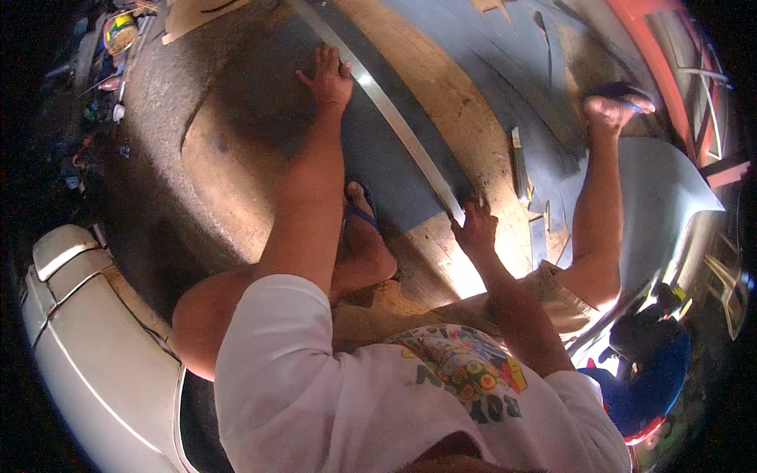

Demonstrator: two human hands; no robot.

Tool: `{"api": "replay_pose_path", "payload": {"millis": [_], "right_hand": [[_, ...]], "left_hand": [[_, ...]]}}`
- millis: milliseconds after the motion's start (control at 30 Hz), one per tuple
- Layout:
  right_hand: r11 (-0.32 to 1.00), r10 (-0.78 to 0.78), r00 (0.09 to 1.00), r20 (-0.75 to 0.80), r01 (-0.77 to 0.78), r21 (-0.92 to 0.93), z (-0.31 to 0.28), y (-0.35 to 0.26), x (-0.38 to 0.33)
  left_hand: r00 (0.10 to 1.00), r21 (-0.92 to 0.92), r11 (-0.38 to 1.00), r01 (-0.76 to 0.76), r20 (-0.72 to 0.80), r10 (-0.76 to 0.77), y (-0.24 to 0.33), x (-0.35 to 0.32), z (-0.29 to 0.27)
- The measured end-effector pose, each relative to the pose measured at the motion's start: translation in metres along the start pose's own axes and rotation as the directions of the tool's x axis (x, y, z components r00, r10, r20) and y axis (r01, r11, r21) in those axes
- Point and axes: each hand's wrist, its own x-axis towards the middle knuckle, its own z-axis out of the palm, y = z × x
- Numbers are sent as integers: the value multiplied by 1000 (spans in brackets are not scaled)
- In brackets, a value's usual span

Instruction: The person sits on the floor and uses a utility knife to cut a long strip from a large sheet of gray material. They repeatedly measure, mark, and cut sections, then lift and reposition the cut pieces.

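A long metal straightedge (406, 134) lies slantwise across a dark grey sheet (386, 169), from the far edge of view down toward my knees. My left hand (327, 79) is spread on the sheet, its fingertips against the straightedge's left side, farther up. At the near end of the straightedge my right hand (477, 231) has its thumb and fingers closed about the tip. To the right of this hand a utility knife (520, 165) with a dark handle lies apart from both hands.
Brown board (426, 59) shows beneath the sheet. Grey offcuts (544, 98) lie at the right, near my sandalled foot (619, 102). A red metal frame (658, 63) stands at far right. A large off-white curved panel (110, 355) is at lower left; assorted clutter (118, 35) lies far left.
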Motion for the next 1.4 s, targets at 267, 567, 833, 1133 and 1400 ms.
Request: {"api": "replay_pose_path", "payload": {"millis": [267, 567, 833, 1133, 1400], "right_hand": [[996, -83, 991, -100, 85, 13, 1, -1, 1], [997, 28, 996, 90, -35, 73, -3, -3, 5], [997, 18, 1000, 19, -19, 80, -1, 2, 2], [991, 45, 989, 141, -62, 119, -5, -1, 3], [997, 40, 994, 100, -47, 65, -13, -7, 4]], "left_hand": [[1000, 5, 1000, 17, -15, -16, -8, -3, -5], [992, -48, 998, -30, -126, 24, -24, -2, 31], [991, -8, 997, -74, -111, 72, -12, 3, 19], [996, 48, 997, -54, -67, 57, -15, -4, 5], [1000, 31, 1000, -5, -7, 5, -6, -2, 0]]}}
